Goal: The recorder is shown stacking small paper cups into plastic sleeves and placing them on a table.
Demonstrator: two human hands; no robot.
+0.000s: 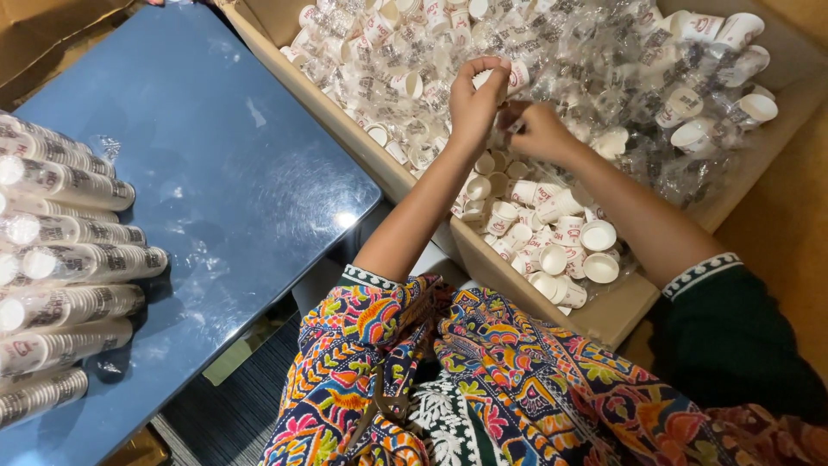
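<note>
Both my hands are inside a large cardboard box full of small white paper cups. My left hand is closed around a short stack of cups held above the pile. My right hand meets it from the right, fingers pinched at the lower end of that stack. Loose single cups lie in the near part of the box. Clear plastic sleeves holding more cups fill the far part.
A glossy blue table stands to the left. Several wrapped stacks of cups lie side by side along its left edge. My patterned clothing fills the bottom of the view. Brown cardboard lies right of the box.
</note>
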